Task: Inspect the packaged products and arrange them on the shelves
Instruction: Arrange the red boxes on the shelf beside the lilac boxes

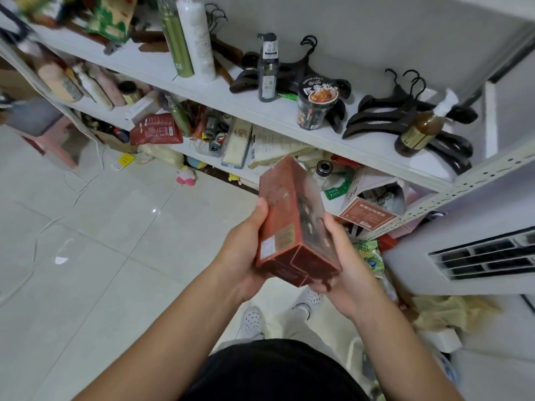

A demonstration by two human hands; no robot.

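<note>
A person holds a reddish-brown rectangular cardboard box (289, 215) in both hands, in the air just in front of the white metal shelf unit (260, 108), below the front edge of its upper board. The box is tilted, its far end pointing towards the shelves. The left hand (246, 253) grips the box's left side, thumb lying along the labelled face, the other fingers hidden underneath. The right hand (347, 267) cups the right side and near end, fingers curled round it.

On the upper board, a dark instant-noodle cup (317, 102) stands near the front edge. Black plastic hangers (399, 111) lie towards the right end, with an amber pump bottle (419, 131) beside them. A tall green spray can (176, 41) and a white bottle (197, 39) stand together further left.
</note>
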